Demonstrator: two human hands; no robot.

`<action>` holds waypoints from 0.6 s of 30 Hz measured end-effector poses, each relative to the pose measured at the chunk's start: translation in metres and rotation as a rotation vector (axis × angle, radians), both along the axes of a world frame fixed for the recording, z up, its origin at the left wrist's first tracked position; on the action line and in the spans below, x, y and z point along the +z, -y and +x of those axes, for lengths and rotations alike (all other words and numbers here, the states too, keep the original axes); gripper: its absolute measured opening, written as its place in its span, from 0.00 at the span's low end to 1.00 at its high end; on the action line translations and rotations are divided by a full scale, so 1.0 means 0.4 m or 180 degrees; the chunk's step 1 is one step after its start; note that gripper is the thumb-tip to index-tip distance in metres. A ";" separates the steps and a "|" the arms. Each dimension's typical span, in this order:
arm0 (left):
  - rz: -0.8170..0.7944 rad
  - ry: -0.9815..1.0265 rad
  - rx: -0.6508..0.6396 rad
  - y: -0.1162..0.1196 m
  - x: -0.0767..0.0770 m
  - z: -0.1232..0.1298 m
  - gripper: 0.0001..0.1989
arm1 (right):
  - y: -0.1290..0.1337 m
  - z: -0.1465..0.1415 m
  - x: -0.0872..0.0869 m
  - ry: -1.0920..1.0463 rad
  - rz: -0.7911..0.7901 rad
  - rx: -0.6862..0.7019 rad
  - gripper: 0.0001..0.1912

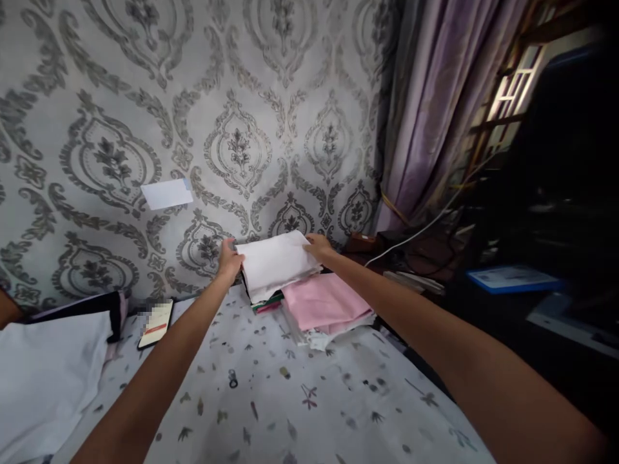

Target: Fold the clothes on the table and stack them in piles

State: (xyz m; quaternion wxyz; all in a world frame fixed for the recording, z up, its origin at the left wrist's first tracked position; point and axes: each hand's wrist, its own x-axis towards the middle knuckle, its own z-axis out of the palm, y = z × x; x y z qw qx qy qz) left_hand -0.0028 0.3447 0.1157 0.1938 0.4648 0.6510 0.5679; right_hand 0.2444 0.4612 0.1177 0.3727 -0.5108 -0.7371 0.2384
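A folded white cloth (278,263) lies at the back of the bed against the wall, on top of a stack with green and red edges showing. My left hand (229,259) grips its left edge, and my right hand (319,247) grips the upper right corner. Both hands have their fingers closed on the fabric, partly hidden behind it. Just in front and to the right, a folded pink cloth (326,299) tops another pile of white and pale fabric, below my right forearm.
A lit phone (157,325) leans near the wall, left of my left forearm. White cloth (53,380) and dark fabric lie at far left. A patterned sheet (271,399) covers the bed. At right are a white cable (416,233), a purple curtain (430,109) and dark clutter.
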 end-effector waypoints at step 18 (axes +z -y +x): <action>0.0142 -0.0873 0.0090 0.071 -0.226 -0.004 0.20 | 0.064 -0.161 -0.161 0.1778 0.1633 0.0090 0.24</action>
